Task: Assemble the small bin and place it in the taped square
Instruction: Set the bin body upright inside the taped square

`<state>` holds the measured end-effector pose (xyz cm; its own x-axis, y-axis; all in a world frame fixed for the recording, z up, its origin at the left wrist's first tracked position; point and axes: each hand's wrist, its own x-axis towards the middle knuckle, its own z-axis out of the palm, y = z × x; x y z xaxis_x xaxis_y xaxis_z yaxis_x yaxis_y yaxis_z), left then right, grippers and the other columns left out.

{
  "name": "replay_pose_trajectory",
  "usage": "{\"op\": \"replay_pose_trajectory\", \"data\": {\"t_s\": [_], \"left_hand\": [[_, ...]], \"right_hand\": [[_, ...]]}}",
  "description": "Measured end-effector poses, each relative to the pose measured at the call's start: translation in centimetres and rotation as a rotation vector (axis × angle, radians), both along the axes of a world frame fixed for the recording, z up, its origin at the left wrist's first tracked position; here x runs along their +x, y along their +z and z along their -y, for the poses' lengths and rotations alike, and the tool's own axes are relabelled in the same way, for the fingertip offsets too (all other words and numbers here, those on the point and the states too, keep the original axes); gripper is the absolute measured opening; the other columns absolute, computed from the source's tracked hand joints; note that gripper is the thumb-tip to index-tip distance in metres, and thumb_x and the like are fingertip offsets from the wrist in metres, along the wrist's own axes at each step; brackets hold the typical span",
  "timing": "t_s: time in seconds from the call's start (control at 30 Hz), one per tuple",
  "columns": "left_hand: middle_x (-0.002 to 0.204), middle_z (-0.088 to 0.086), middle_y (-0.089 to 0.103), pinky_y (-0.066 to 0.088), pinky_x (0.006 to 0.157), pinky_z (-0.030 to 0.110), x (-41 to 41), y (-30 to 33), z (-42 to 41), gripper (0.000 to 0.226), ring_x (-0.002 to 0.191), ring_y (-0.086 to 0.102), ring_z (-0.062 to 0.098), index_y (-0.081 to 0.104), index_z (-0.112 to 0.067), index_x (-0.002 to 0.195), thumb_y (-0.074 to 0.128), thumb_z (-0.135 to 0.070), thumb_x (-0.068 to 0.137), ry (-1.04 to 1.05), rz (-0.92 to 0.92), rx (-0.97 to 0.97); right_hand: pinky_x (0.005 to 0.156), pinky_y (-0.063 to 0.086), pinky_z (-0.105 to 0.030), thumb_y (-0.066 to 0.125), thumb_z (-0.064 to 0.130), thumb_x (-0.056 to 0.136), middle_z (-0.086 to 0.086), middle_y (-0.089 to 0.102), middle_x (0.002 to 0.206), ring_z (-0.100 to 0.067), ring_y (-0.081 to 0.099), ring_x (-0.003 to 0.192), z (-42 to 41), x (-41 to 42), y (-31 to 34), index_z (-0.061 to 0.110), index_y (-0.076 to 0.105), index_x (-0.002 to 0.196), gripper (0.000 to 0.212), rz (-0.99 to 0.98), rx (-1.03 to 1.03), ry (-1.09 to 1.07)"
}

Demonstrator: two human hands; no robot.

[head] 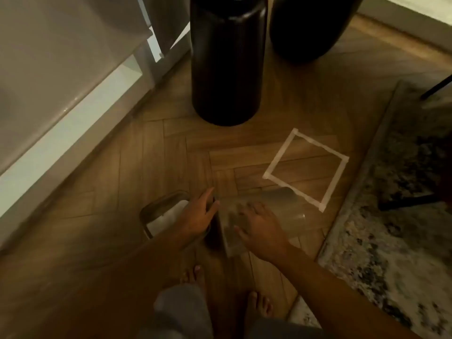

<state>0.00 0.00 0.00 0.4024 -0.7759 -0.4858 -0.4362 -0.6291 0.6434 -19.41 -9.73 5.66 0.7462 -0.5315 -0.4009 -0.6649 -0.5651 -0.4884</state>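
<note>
The small bin [156,211] stands on the wooden floor at lower centre-left, with a dark rounded rim and a white inside. My left hand [198,216] lies over its right rim, fingers curled around the edge. Right beside it is a translucent plastic piece [288,214], blurred, stretching toward the taped square. My right hand [259,226] grips its near end, the fingertips showing dimly through the plastic. The taped square [342,165], outlined in white tape, lies on the floor to the right, its near corner touched by the plastic piece.
Two tall black vases [227,62] [310,25] stand at the back. A white cabinet [61,99] runs along the left. A speckled rug [396,228] borders the right, with a dark furniture leg [406,204] on it. My bare feet [259,304] are below.
</note>
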Motion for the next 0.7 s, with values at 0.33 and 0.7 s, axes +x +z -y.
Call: {"op": "replay_pose_trajectory", "data": {"t_s": [0.33, 0.7], "left_hand": [[0.151, 0.005, 0.052, 0.026, 0.102, 0.024, 1.6, -7.0, 2.7, 0.053, 0.139, 0.045, 0.024, 0.048, -0.021, 0.150, 0.032, -0.049, 0.108, 0.129, -0.203, 0.017], [0.142, 0.002, 0.058, 0.034, 0.105, 0.031, 1.4, -8.3, 3.7, 0.059, 0.131, 0.052, 0.020, 0.056, -0.028, 0.141, 0.029, -0.064, 0.102, 0.195, -0.314, -0.013]], "right_hand": [[0.123, 0.018, -0.056, 0.039, 0.082, 0.087, -0.015, 0.028, 0.168, -0.039, 0.014, 0.156, -2.2, 1.7, -6.8, 0.019, 0.067, 0.125, 0.079, -0.091, -0.152, 0.139], [0.121, 0.022, -0.061, 0.062, 0.038, 0.090, -0.014, 0.043, 0.161, -0.040, 0.023, 0.154, -2.3, 3.5, -7.6, 0.013, 0.072, 0.103, 0.030, 0.023, -0.186, 0.016]]}}
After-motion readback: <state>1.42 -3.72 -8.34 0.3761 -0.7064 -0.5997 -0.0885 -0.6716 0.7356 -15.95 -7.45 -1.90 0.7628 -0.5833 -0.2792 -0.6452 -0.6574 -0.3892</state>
